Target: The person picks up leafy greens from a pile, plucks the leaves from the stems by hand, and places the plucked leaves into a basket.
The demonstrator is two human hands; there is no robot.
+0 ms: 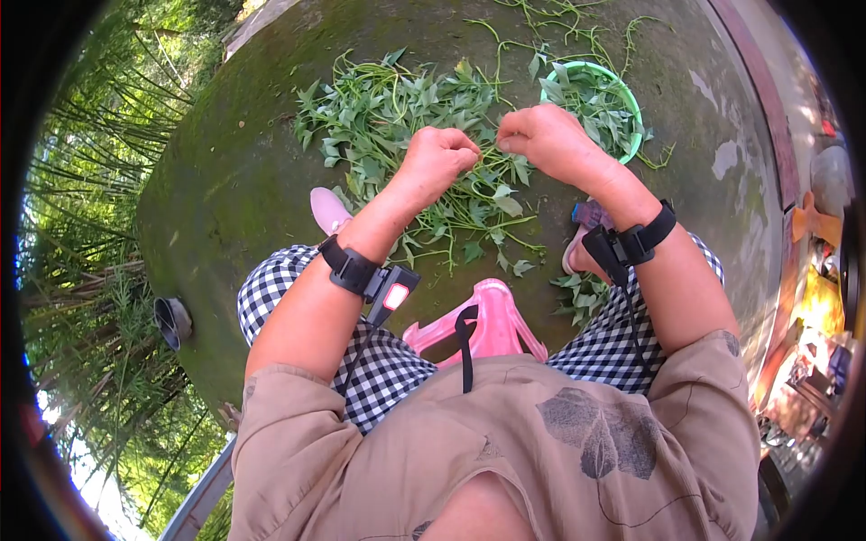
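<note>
My left hand (437, 158) hovers over a spread pile of green leafy vines (383, 104), its thumb and fingertips pinched together. Facing it, a short gap away, my right hand (546, 140) is also closed in a pinch. Leaves and thin stems show right below both sets of fingertips, and I cannot make out what the fingers hold. Beside my right hand stands a round basket with a light green rim (639, 117), with leafy tips inside it. My right forearm and hand cover part of its near side.
Bare stripped stems (577, 22) lie beyond the basket. A pink plastic stool (492, 316) is between my knees. A few leaves (585, 298) lie by my right foot. At the left, a dark pot (171, 322) sits by the mossy floor's edge, near bamboo-like greenery (99, 180).
</note>
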